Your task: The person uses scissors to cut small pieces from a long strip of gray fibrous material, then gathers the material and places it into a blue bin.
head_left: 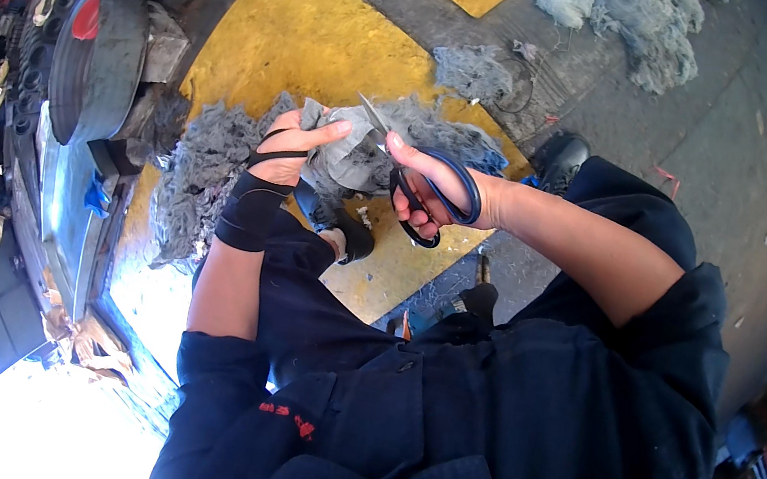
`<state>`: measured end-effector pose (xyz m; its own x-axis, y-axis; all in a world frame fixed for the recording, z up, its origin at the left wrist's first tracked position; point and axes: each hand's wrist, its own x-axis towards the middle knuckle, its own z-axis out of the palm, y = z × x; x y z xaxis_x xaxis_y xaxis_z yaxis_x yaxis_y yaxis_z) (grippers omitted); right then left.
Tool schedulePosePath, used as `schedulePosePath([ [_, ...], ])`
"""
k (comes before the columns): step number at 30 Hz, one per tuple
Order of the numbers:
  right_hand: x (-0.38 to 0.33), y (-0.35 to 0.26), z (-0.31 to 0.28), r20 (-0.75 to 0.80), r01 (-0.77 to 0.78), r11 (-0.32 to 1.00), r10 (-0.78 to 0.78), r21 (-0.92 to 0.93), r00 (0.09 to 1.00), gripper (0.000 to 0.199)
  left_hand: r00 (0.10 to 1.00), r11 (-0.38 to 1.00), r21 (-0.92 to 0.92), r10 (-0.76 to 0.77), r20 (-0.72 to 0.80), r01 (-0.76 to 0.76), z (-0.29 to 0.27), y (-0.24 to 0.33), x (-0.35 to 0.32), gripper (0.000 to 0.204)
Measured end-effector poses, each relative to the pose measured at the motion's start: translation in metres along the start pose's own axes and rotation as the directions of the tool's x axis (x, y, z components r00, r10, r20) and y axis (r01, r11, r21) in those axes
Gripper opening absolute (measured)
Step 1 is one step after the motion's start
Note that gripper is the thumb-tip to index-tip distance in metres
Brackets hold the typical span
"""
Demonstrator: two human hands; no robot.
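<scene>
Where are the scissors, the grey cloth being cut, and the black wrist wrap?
scissors (430, 202), head view, on the dark handle loops around the fingers.
grey cloth (342, 153), head view, on the piece held up.
black wrist wrap (252, 207), head view, on its middle.

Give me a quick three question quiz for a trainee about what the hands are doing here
1. True or false: the right hand holds scissors with blue and black handles.
2. What does the left hand grip? A) grey cloth piece B) red disc C) black shoe
3. Fill in: heaps of grey fibre scraps lie on the ____ painted floor patch.

Key: 1 true; 2 A, the grey cloth piece; 3 yellow.
</scene>
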<state>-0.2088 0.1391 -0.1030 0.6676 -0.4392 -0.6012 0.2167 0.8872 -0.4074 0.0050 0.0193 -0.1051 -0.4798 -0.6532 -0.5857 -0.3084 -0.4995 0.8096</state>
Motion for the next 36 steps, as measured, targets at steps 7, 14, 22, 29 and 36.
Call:
schedulePosePath([
  [7, -0.006, 0.0, 0.004, -0.17, 0.032, 0.974, -0.072, -0.225, 0.983, 0.073, 1.0, 0.998, -0.054, -0.029, 0.012, 0.029, 0.003, 0.008, -0.008, 0.024],
  [14, 0.0, -0.001, -0.005, -0.107, 0.011, 0.971, -0.038, -0.237, 0.994, 0.072, 0.989, 0.999, 0.04, -0.026, 0.148, 0.02, 0.001, 0.004, -0.004, 0.024],
  [22, -0.01, -0.004, -0.001, -0.114, 0.078, 0.955, -0.115, -0.288, 0.987, 0.073, 0.982, 0.999, 0.046, -0.036, 0.188, 0.028, 0.003, 0.01, -0.008, 0.023],
  [29, 0.001, 0.0, -0.004, -0.047, 0.106, 0.981, -0.115, -0.163, 0.992, 0.072, 0.977, 0.996, 0.091, -0.019, 0.213, -0.001, 0.0, 0.013, -0.009, 0.024],
  [36, -0.007, -0.006, -0.002, -0.128, 0.141, 0.966, -0.171, -0.216, 0.977, 0.071, 0.975, 0.994, 0.091, -0.076, 0.21, 0.058, 0.007, 0.017, -0.014, 0.023],
])
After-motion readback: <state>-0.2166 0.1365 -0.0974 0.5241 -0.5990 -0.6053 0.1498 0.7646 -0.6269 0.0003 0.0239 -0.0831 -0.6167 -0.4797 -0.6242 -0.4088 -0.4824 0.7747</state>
